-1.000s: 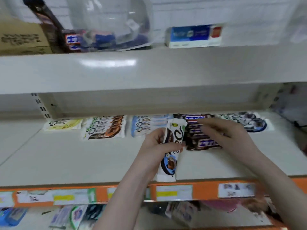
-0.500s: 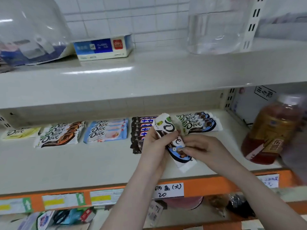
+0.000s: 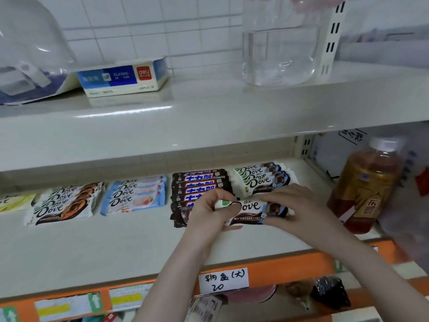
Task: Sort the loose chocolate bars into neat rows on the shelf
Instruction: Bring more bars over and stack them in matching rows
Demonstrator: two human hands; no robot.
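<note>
Your left hand [image 3: 210, 213] and right hand [image 3: 293, 209] each pinch one end of the Dove bar [image 3: 251, 211]. It lies level, just in front of the Dove row [image 3: 262, 177] on the shelf [image 3: 92, 247].

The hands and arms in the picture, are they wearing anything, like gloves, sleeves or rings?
No. The left hand and the right hand are bare, with no gloves, and I see no rings or watch. Both forearms are bare too, with no sleeve showing as far as the picture reaches. The fingernails look short and plain.

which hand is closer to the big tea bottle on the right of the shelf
Right. The right hand holds the right end of the Dove bar, just left of the tea bottle. The left hand pinches the bar's left end, farther away, over the dark bars.
</note>
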